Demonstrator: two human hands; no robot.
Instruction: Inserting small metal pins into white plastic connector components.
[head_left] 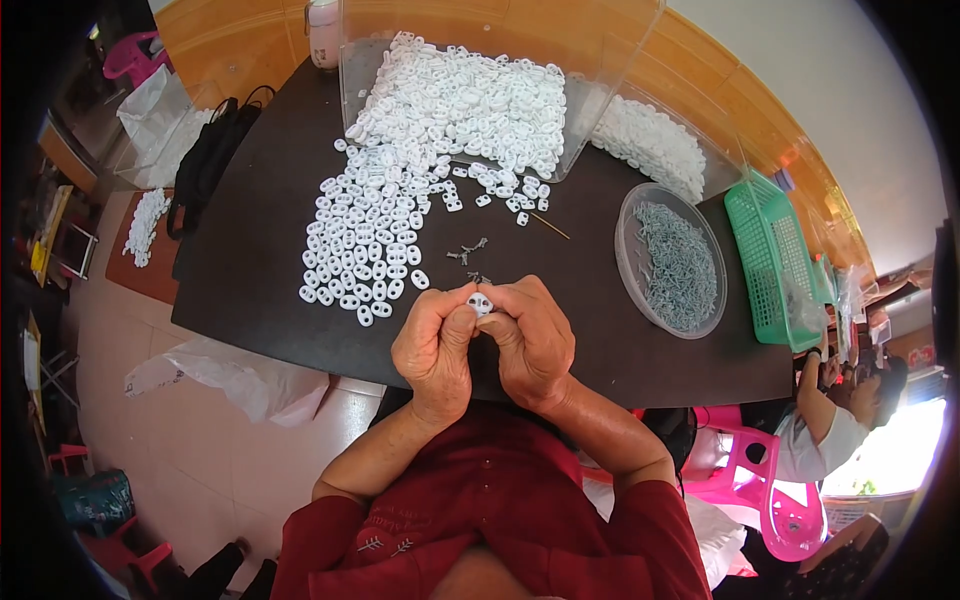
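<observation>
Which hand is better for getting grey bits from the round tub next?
Probably the right hand: the round tub of grey bits sits on its side, and the left hand is farther away. Both hands hold a white piece now, though.

Nothing reads clearly; the small pale lettering (403, 526) on the red shirt (500, 500) is too fine.
</observation>
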